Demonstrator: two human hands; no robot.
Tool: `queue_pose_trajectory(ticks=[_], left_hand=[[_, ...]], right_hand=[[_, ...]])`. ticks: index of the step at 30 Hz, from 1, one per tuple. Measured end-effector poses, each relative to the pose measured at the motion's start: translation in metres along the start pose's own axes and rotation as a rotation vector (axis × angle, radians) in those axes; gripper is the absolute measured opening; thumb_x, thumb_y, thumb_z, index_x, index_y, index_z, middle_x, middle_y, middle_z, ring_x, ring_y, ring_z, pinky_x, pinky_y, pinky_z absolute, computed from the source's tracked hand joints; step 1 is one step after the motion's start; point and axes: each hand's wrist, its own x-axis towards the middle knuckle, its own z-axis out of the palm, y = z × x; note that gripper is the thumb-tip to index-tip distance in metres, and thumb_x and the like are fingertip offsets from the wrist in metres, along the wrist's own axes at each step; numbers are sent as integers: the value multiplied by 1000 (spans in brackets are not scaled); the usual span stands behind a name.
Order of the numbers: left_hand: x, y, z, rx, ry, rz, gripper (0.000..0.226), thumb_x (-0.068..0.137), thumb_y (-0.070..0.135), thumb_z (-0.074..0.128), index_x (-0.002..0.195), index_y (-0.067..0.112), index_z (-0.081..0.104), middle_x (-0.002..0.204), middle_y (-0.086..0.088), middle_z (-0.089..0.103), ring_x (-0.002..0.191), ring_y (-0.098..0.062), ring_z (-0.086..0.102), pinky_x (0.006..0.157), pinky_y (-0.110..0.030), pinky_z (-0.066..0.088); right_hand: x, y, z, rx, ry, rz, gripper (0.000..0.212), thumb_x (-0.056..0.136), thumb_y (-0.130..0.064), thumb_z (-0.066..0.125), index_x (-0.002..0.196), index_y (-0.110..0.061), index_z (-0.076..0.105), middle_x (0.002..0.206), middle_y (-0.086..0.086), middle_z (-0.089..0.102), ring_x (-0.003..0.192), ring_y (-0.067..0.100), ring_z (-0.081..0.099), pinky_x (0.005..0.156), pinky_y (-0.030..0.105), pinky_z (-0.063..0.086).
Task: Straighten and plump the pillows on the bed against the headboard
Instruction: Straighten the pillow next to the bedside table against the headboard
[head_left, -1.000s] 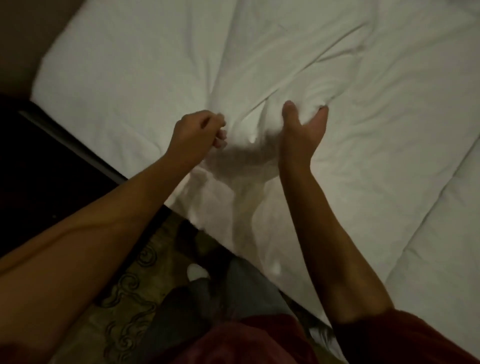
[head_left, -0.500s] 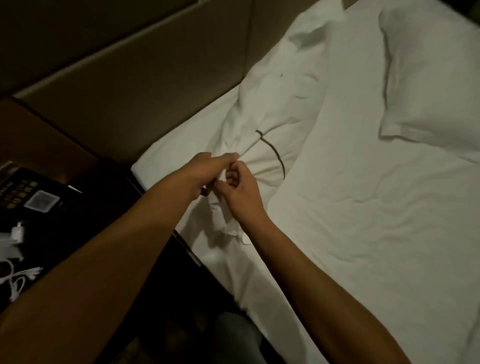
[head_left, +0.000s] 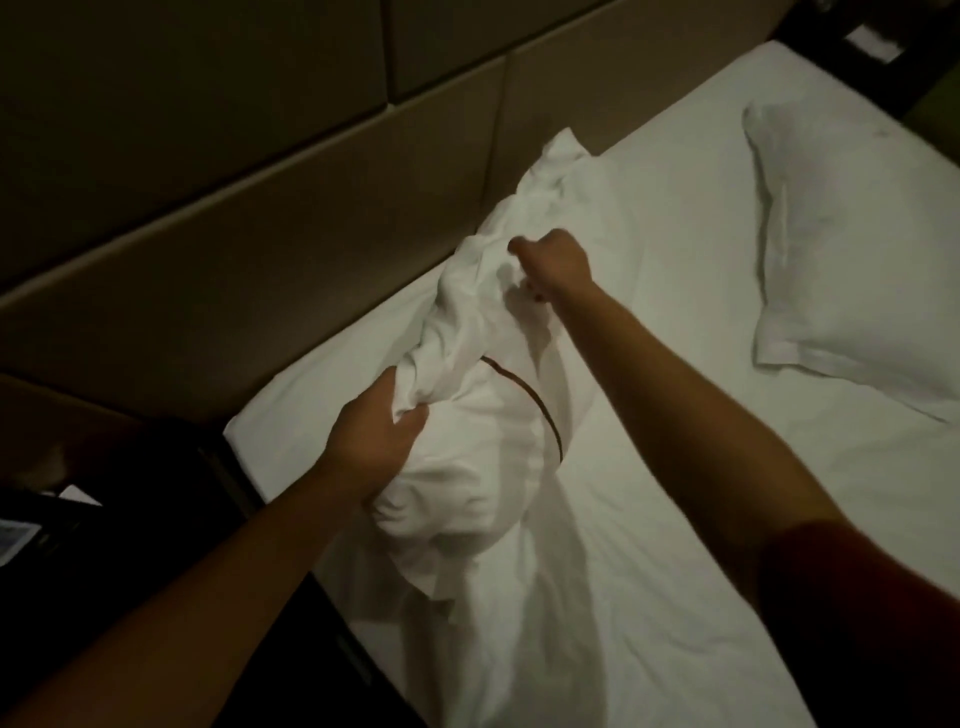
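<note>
A crumpled white pillow (head_left: 483, 447) with a thin dark piping line lies near the left side of the bed, its far corner close to the padded headboard (head_left: 249, 260). My left hand (head_left: 371, 441) grips a bunch of its fabric at the near left edge. My right hand (head_left: 553, 265) is closed on a fold of the same pillow farther up. A second white pillow (head_left: 841, 249) lies flat at the right, away from both hands.
The white sheet (head_left: 675, 519) covers the mattress, wrinkled in front. A dark bedside table (head_left: 78, 519) with a small card or device stands at the left, tight against the bed. A dark object sits beyond the bed's top right corner.
The view has swung from the sheet up to the headboard. Both hands left the sheet's edge and moved apart onto the crumpled pillow, gripping it at two places and bunching it up.
</note>
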Motion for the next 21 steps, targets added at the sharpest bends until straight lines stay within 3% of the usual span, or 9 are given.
queue_pose_trajectory(ticks=[3,5,7,9,11,13,16,18,21], left_hand=[[15,15,-37,-15,92,81,64,92,31,68,147,8,45,149,-14,49,138,-30,45,117,-33,31],[22,28,-81,35,151,207,47,92,29,68,134,10,56,133,-11,61,125,-29,56,104,-36,43],[24,43,-128,186,170,333,27,92,33,67,114,18,60,109,-4,67,103,-27,64,86,-37,48],[25,40,-160,341,199,378,30,87,44,62,106,20,58,98,-6,69,91,-30,65,79,-44,52],[23,10,-182,515,222,301,37,85,48,57,105,17,59,96,-13,70,88,-36,66,75,-46,52],[22,-36,-187,630,204,136,32,91,39,63,103,9,61,98,-19,68,91,-40,65,76,-45,50],[20,-79,-179,587,264,-135,23,92,25,64,101,3,62,102,-24,61,95,-43,61,73,-40,43],[24,-80,-168,654,325,-189,29,91,29,66,103,4,61,108,-24,55,98,-43,57,76,-42,44],[23,-55,-153,714,598,49,29,85,43,64,86,17,53,96,-11,53,88,-31,51,75,-40,42]], right_hand=[[53,-20,-1,-119,66,-7,90,88,-63,58,151,-2,33,149,16,49,129,36,55,106,45,48],[74,-31,1,-86,34,40,94,84,-70,58,150,-7,37,141,12,57,120,33,61,99,44,54],[84,-41,2,77,61,105,83,81,-72,58,138,-13,52,114,3,68,98,26,69,79,38,61],[91,-42,3,205,125,99,75,81,-70,57,129,-13,60,98,-2,67,86,20,67,69,31,57],[96,-33,16,283,118,163,74,81,-67,59,129,-11,61,102,2,68,80,19,65,61,27,50],[95,-17,34,381,-3,317,64,81,-58,65,125,-11,60,100,9,67,78,23,66,67,32,58],[91,-2,54,422,-155,450,41,78,-38,73,107,-13,60,81,12,66,65,25,67,60,40,63],[97,0,59,374,-143,427,37,75,-32,73,103,-10,62,79,13,69,60,26,68,56,39,62],[107,1,54,294,-124,403,18,83,-24,69,89,-7,66,86,12,70,61,25,66,55,36,61]])
